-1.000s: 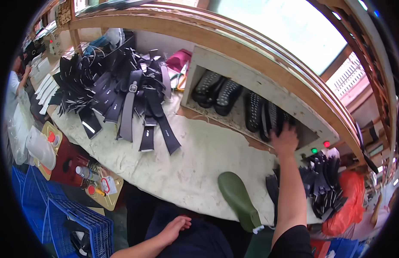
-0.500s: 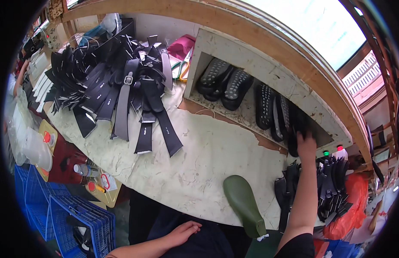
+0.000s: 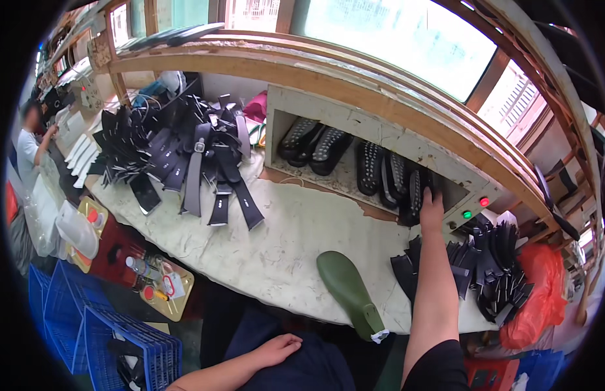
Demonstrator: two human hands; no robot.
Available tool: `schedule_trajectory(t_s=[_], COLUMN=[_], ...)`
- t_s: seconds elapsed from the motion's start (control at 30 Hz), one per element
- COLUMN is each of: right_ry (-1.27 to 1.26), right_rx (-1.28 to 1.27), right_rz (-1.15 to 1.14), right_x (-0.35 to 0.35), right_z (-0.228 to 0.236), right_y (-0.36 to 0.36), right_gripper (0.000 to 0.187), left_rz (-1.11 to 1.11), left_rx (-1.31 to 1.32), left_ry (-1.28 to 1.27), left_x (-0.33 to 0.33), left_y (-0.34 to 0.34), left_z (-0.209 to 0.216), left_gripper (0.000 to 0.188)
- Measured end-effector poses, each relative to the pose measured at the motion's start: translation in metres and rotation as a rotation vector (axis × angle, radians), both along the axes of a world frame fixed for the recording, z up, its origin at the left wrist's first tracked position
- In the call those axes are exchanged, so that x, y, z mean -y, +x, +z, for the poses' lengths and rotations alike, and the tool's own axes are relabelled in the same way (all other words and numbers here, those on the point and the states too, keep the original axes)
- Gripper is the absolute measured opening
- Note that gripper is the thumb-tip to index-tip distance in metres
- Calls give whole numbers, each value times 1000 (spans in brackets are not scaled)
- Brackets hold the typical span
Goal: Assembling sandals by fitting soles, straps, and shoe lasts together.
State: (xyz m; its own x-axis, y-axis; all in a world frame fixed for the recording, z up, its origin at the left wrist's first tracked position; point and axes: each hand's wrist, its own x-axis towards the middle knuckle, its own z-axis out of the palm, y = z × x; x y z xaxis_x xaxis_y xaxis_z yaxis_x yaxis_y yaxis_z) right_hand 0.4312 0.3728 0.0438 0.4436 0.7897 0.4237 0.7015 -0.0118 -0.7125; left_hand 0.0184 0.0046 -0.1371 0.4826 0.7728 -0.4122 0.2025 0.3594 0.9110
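My right hand [image 3: 433, 207] reaches into a white open-fronted box [image 3: 374, 116], its fingers closed at the side of a black studded shoe [image 3: 414, 195], the rightmost in a row. Part of the grip is hidden in the shadow inside. Left of it stand several more black studded shoes [image 3: 369, 168]. My left hand [image 3: 281, 348] lies on my lap, fingers stretched out and holding nothing. On the pale worktable [image 3: 283, 260] between my arms is a green shoe last [image 3: 347, 287], its narrow end over the front edge.
A big heap of black straps [image 3: 162, 143] covers the table's left; another strap pile [image 3: 495, 267] lies right, beside a red plastic bag [image 3: 540, 293]. Green and red lights [image 3: 475, 208] sit on the box front. Blue crates [image 3: 113, 339] stand lower left; a person [image 3: 32, 140] is far left.
The whole view has tilted upward, showing more window. My right hand remains at the rightmost shoe, whose studs now show. My left hand has stayed on my lap.
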Motion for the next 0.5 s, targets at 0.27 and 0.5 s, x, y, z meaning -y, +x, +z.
schedule_trajectory(t_s=[0.27, 0.5], right_ry=[133, 30], right_rx=[-158, -490], right_rz=[252, 253], right_x=[78, 32], right_z=[-2, 4], right_y=[-47, -29], right_gripper=[46, 49], left_rz=[50, -102], left_rx=[-98, -102], left_ry=[42, 140], left_x=[-2, -13], left_y=[-14, -2], left_z=[2, 18], left_gripper=[43, 44])
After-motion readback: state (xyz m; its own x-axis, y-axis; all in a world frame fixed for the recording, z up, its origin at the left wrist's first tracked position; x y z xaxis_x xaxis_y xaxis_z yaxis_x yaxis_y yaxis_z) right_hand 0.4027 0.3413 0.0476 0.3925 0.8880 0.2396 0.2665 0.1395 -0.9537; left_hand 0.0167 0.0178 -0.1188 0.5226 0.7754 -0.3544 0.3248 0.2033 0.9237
